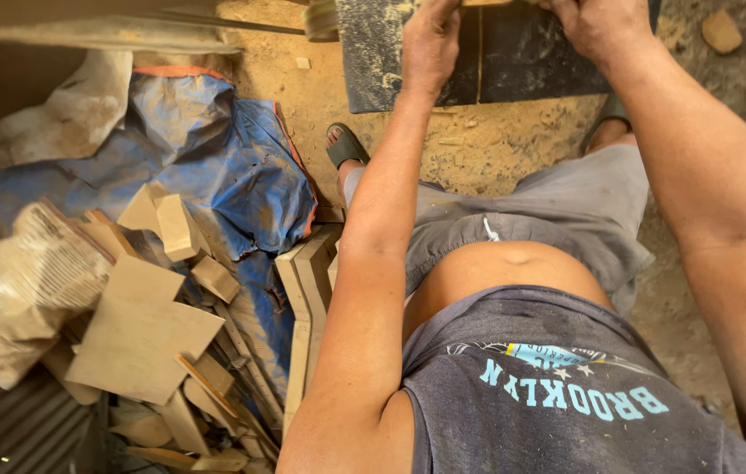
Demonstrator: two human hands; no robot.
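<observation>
your grey shirt (pixel 557 404) and bare belly fill the bottom of the view, grey shorts (pixel 557 211) just beyond them. both arms stretch up toward the top edge. your left hand (pixel 430 44) lies curled, knuckles up, on a dark board (pixel 513 61) dusted with sawdust, its fingers bent over something at the frame edge that you cannot make out. your right hand (pixel 597 26) is closed too, pressing down at the board's far edge beside a pale wood strip (pixel 487 3), mostly cut off by the frame; whether it grips the strip, you cannot tell. your sandalled foot (pixel 345 147) stands on the sandy ground near the board. off to your left, a heap of wood offcuts (pixel 154 333) lies against a crumpled blue tarp (pixel 215 167) and a pale sack (pixel 26 281).
</observation>
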